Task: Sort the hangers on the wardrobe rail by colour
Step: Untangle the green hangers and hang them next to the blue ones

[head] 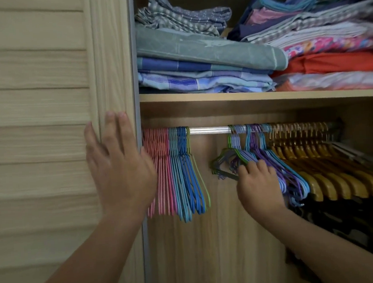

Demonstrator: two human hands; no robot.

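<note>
A metal wardrobe rail (pixel 209 130) runs under the shelf. At its left end hang pink hangers (pixel 159 165), then teal and blue hangers (pixel 186 170) and one light green hanger (pixel 203 184). A bare stretch of rail separates them from a mixed bunch of green, lilac, purple and light blue hangers (pixel 271 164). Yellow hangers (pixel 329 175) fill the right. My left hand (pixel 116 168) is flat with straight fingers against the wardrobe door edge, beside the pink hangers. My right hand (pixel 258 187) grips hangers of the mixed bunch at their lower part.
The slatted wooden door (pixel 37 129) fills the left. A shelf (pixel 244 96) above the rail carries stacks of folded cloth (pixel 208 51). Dark clothing (pixel 342 230) hangs below the yellow hangers at the right. The wardrobe's back panel (pixel 210 250) shows below the rail.
</note>
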